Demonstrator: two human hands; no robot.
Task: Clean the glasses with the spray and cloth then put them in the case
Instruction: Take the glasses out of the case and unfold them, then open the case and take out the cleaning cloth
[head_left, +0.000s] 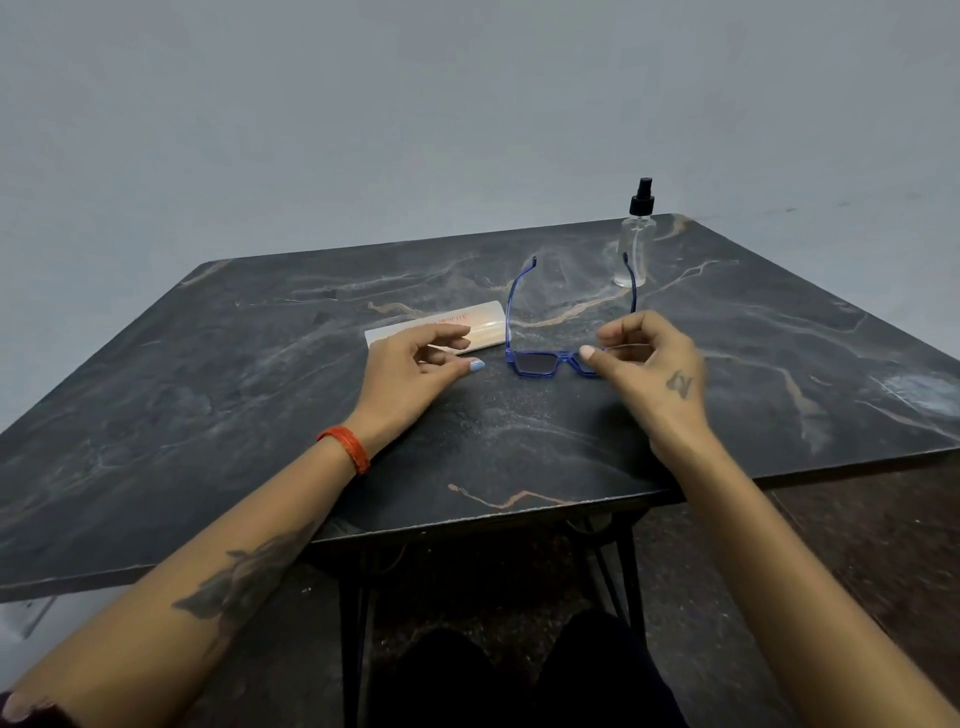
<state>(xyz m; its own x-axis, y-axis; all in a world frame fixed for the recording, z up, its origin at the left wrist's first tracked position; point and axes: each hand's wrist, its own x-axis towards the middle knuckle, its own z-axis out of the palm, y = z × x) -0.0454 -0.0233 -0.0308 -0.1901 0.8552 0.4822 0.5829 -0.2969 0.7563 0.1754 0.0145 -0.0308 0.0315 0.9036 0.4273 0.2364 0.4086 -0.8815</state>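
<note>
Here, blue glasses (550, 358) on dark table (260, 415), right hand (649, 364) curled at their frame, grip unclear, left hand (415, 374) loosely curled, empty, beside case (441, 330), spray bottle (635, 244) behind.

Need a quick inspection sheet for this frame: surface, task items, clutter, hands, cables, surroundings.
Surface: dark marbled table on black metal legs.
Job's things: blue glasses on the table, arms unfolded, pointing away; clear spray bottle upright behind them; white glasses case lying left of the glasses; cloth not seen.
Clutter: nothing seen.
Grippers: right hand at the right side of the glasses' front, fingers curled, grip unclear; left hand relaxed in front of the case, holding nothing.
Cables: nothing seen.
Surroundings: plain grey wall, dark floor.
</note>
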